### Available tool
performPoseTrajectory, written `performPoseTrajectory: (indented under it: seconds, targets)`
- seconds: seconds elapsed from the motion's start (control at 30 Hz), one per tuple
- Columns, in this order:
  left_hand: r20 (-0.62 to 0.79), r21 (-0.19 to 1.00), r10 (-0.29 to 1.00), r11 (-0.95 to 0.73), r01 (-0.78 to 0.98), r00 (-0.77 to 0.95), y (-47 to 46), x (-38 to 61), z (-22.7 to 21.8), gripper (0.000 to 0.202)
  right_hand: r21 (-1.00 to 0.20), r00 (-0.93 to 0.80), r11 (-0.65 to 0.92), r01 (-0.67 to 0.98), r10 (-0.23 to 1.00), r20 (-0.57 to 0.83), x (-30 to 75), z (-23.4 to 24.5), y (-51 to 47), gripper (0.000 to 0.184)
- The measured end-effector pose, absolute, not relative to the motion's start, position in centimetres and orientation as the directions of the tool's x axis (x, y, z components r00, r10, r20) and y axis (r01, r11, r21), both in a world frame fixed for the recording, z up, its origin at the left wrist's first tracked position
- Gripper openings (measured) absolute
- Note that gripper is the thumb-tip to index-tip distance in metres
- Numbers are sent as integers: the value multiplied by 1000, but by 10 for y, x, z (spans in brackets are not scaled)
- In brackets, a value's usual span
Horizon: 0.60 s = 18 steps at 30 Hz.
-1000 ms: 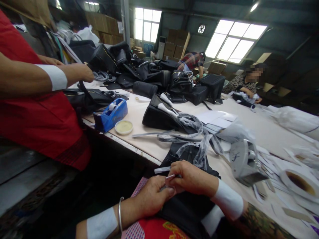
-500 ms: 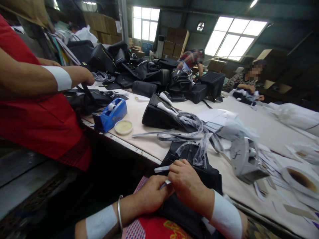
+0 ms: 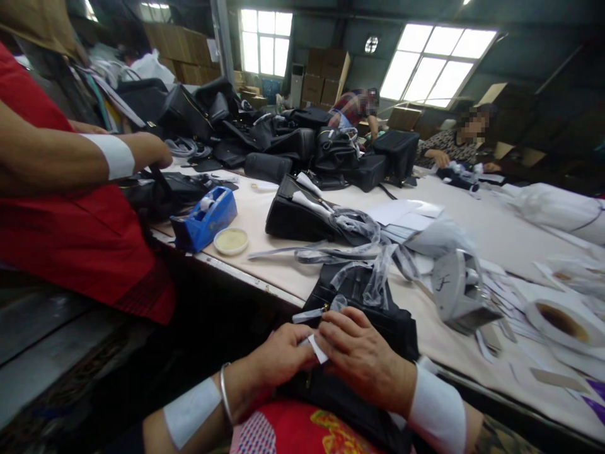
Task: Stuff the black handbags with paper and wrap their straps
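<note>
A black bag (image 3: pixel 401 328) lies at the table's front edge and reaches down over my lap, its straps wrapped in clear plastic film (image 3: pixel 380 277). Above its near part my two hands meet. My left hand (image 3: pixel 281 356) is closed, pinching a small white slip (image 3: pixel 317 350) between thumb and forefinger. My right hand (image 3: pixel 366 353) is closed too, its bent fingers against the same slip and its fingertips partly hidden. Just beyond the fingers, a white-wrapped pull or strip (image 3: pixel 307 316) sticks out to the left beside a small metal fitting.
Another black bag (image 3: pixel 295 214) lies ahead. To the left are a blue tape dispenser (image 3: pixel 203 221) and a round dish (image 3: pixel 231 241); a grey tape dispenser (image 3: pixel 456 293) and tape roll (image 3: pixel 562 321) are right. A co-worker in a red apron (image 3: pixel 75 239) stands left. Black bags are heaped behind.
My hands have shifted slightly, and more of the white slip shows between them. The fingers of my right hand have straightened somewhat. The view has tilted a little.
</note>
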<state>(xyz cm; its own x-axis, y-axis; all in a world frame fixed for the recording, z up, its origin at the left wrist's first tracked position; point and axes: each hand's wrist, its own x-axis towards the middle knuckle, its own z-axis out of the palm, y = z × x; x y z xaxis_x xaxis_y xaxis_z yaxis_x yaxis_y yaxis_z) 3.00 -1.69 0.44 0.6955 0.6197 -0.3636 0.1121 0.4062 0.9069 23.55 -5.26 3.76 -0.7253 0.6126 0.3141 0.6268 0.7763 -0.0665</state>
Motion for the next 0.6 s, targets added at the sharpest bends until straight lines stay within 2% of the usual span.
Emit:
performPoseTrajectory:
  seconds: [0.07, 0.2, 0.33, 0.47, 0.53, 0.6]
  targets:
    - [-361, 884, 587, 462, 66, 724, -14, 29, 8, 49, -12, -738, 784, 621, 590, 328, 239, 35, -52, 33]
    - [-339, 886, 629, 463, 13, 700, -13, 29, 16, 49, 41, -746, 796, 604, 546, 380, 241, 30, -51, 29]
    - [-334, 917, 639, 389, 84, 693, -14, 31, 15, 57, 50, -686, 775, 630, 525, 504, 239, 24, -52, 24]
    - [-357, 897, 650, 439, 52, 671, -15, 33, 8, 55, 22, -573, 725, 689, 525, 630, 235, 21, -62, 25]
    - [-355, 891, 671, 453, 19, 651, -17, 34, 5, 55, -96, -454, 668, 738, 597, 661, 232, 20, -71, 24]
    - [-363, 892, 696, 451, 16, 620, -19, 35, 3, 55, -374, -228, 528, 762, 760, 609, 227, 19, -82, 18]
